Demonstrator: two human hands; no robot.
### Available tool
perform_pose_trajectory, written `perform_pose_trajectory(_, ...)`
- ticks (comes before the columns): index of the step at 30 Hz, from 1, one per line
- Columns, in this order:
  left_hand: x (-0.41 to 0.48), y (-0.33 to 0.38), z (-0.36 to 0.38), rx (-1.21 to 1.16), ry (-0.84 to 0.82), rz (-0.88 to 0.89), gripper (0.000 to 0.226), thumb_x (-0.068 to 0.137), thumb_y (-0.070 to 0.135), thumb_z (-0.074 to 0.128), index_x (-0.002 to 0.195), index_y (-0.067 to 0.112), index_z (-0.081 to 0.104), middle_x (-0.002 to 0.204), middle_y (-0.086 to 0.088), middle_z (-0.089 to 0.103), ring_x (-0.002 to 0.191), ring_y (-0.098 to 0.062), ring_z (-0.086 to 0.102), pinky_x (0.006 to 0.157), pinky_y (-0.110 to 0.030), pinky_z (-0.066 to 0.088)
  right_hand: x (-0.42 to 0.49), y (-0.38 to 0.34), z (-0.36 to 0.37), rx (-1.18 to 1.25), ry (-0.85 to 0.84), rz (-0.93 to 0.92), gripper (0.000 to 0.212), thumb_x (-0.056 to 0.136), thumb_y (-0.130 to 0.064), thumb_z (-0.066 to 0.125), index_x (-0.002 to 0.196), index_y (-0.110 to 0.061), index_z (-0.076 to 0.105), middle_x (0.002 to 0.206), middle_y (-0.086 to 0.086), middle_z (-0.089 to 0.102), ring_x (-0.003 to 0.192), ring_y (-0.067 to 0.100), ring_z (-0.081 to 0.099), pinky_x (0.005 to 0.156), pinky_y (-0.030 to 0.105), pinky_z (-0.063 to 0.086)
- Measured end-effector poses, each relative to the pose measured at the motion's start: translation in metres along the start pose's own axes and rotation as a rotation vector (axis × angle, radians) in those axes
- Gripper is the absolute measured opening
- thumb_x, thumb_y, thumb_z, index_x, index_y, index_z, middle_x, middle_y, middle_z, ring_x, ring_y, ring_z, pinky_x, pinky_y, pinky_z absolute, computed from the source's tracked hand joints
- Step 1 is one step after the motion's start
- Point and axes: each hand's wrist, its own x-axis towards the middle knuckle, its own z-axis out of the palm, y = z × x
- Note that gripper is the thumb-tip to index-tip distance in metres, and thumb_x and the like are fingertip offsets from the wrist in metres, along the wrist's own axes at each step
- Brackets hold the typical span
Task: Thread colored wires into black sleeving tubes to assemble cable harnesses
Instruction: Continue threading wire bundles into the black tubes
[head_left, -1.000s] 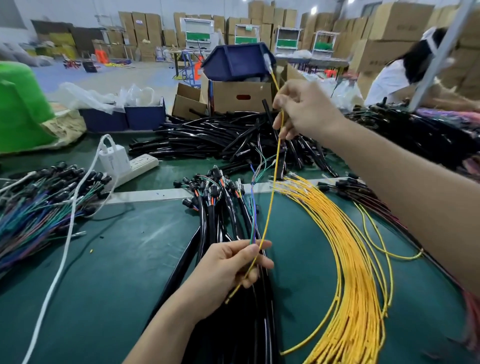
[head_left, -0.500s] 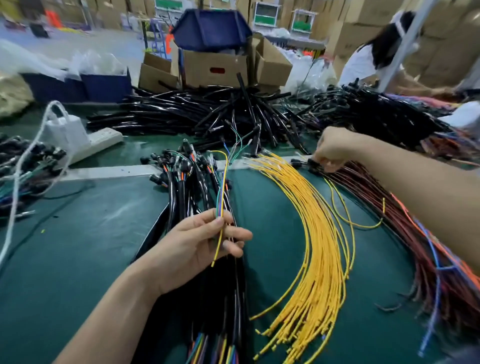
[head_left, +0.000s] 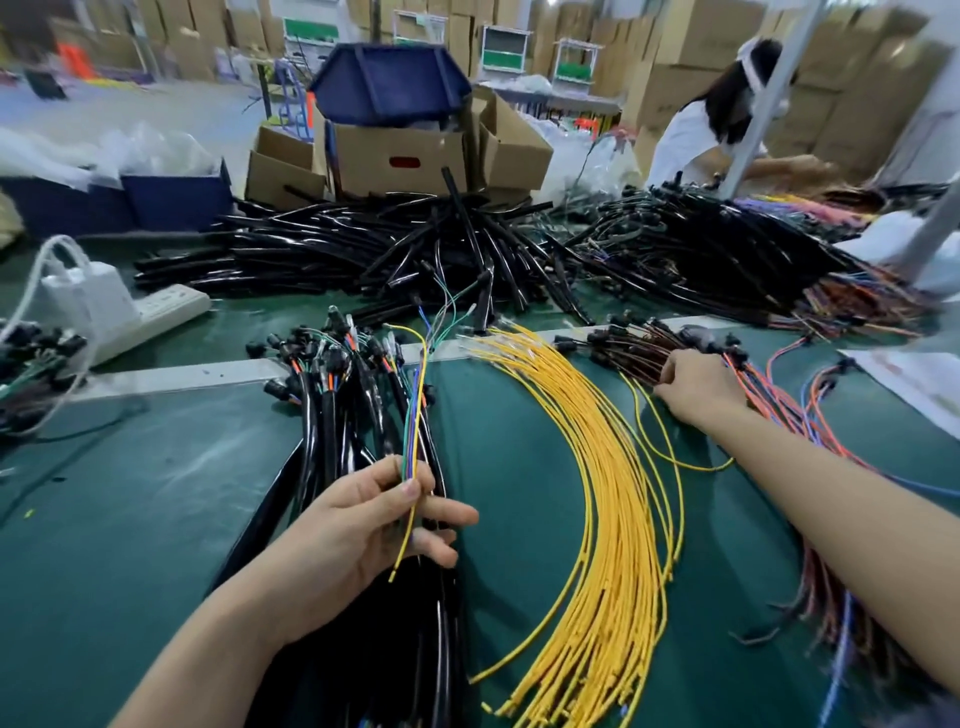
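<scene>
2 grips are at work. The left grip (head_left: 363, 530) pinches a few thin wires (head_left: 413, 441), yellow, green and blue, between thumb and fingers, above a bundle of black harnesses (head_left: 322, 415). The right grip (head_left: 696, 387) lies with curled fingers on the brown wires (head_left: 639, 351); whether it pinches one, I cannot tell. Between the grips fans a sheaf of yellow wires (head_left: 613, 493). Black tubes (head_left: 337, 254) are heaped at the far side of the green counter (head_left: 156, 493).
</scene>
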Motion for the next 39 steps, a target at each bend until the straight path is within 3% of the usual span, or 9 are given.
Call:
perform_pose_trajectory(8, -0.001, -0.002, 0.001, 0.021, 0.027, 0.006, 0.015, 0.083, 0.015, 0.047, 0.090, 0.002, 0.049, 0.087, -0.029, 0.068, 0.050, -0.025, 0.064, 0.070, -0.028, 0.056, -0.004, -0.004, 0.009, -0.307, 0.220, -0.215, 0.017, 0.096, -0.020, 0.047, 0.096, -0.012, 0.062, 0.098, 0.009, 0.056, 0.089, 0.033, 0.060, 0.064, 0.032, 0.040)
perform_pose_trajectory(15, 0.000, -0.001, 0.000, 0.017, 0.026, -0.021, 0.016, 0.081, 0.013, 0.049, 0.091, 0.001, 0.049, 0.087, -0.032, 0.067, 0.048, -0.027, 0.064, 0.070, -0.029, 0.057, -0.003, -0.009, 0.003, 0.161, 0.165, 0.015, 0.014, 0.089, -0.023, 0.057, 0.083, -0.023, 0.069, 0.078, 0.004, 0.067, 0.071, 0.026, 0.056, 0.054, 0.025, 0.036)
perform_pose_trajectory(21, 0.001, -0.001, 0.000, 0.030, 0.045, -0.018, 0.017, 0.080, 0.013, 0.049, 0.091, -0.001, 0.048, 0.081, -0.031, 0.066, 0.046, -0.027, 0.062, 0.067, -0.029, 0.057, 0.000, -0.014, 0.010, 0.055, 0.118, -0.243, 0.013, 0.091, -0.019, 0.058, 0.094, -0.020, 0.071, 0.100, 0.007, 0.061, 0.099, 0.029, 0.056, 0.082, 0.037, 0.049)
perform_pose_trajectory(27, 0.003, -0.004, -0.001, 0.015, 0.061, -0.029, 0.018, 0.079, 0.009, 0.048, 0.091, -0.004, 0.046, 0.076, -0.033, 0.063, 0.038, -0.027, 0.057, 0.063, -0.030, 0.056, 0.014, -0.033, 0.022, -0.146, 0.196, -0.233, 0.022, 0.092, -0.033, 0.058, 0.093, -0.013, 0.067, 0.104, 0.007, 0.062, 0.105, 0.027, 0.050, 0.084, 0.037, 0.045)
perform_pose_trajectory(31, 0.005, -0.002, 0.000, 0.018, 0.087, -0.014, 0.019, 0.078, 0.008, 0.049, 0.090, -0.006, 0.047, 0.071, -0.032, 0.062, 0.029, -0.021, 0.047, 0.048, -0.025, 0.052, 0.013, -0.038, 0.029, -0.261, 0.240, -0.281, 0.027, 0.098, -0.030, 0.045, 0.108, -0.010, 0.059, 0.120, 0.009, 0.055, 0.115, 0.027, 0.044, 0.093, 0.038, 0.039)
perform_pose_trajectory(33, 0.005, -0.002, 0.002, 0.023, 0.101, 0.002, 0.019, 0.079, 0.009, 0.049, 0.090, -0.007, 0.049, 0.070, -0.031, 0.062, 0.031, -0.021, 0.048, 0.047, -0.024, 0.051, 0.009, -0.044, 0.021, -0.099, 0.375, -0.334, 0.024, 0.101, -0.024, 0.037, 0.107, -0.005, 0.051, 0.107, 0.013, 0.057, 0.102, 0.029, 0.049, 0.083, 0.039, 0.040)
perform_pose_trajectory(35, 0.003, -0.001, 0.002, 0.020, 0.109, 0.007, 0.021, 0.078, 0.008, 0.050, 0.090, -0.009, 0.054, 0.070, -0.029, 0.063, 0.039, -0.024, 0.055, 0.050, -0.025, 0.052, 0.002, -0.062, -0.003, 0.361, 0.545, -0.360, 0.019, 0.102, -0.017, 0.035, 0.102, -0.001, 0.046, 0.080, 0.008, 0.055, 0.074, 0.028, 0.054, 0.062, 0.034, 0.037)
perform_pose_trajectory(37, 0.001, 0.000, 0.002, 0.008, 0.127, 0.000, 0.021, 0.078, 0.008, 0.053, 0.087, -0.009, 0.059, 0.073, -0.028, 0.065, 0.051, -0.026, 0.064, 0.054, -0.025, 0.055, -0.006, -0.088, -0.046, 0.718, 0.656, -0.407, 0.016, 0.101, -0.014, 0.039, 0.101, 0.001, 0.046, 0.063, -0.006, 0.046, 0.052, 0.011, 0.048, 0.050, 0.027, 0.029)
perform_pose_trajectory(39, 0.000, 0.001, 0.003, 0.004, 0.143, -0.008, 0.020, 0.077, 0.010, 0.054, 0.084, -0.007, 0.062, 0.077, -0.028, 0.066, 0.059, -0.027, 0.068, 0.058, -0.027, 0.057, -0.018, -0.115, -0.095, 0.941, 0.712, -0.476, 0.013, 0.098, -0.018, 0.047, 0.087, -0.011, 0.049, 0.060, -0.013, 0.043, 0.047, 0.000, 0.045, 0.048, 0.018, 0.029)
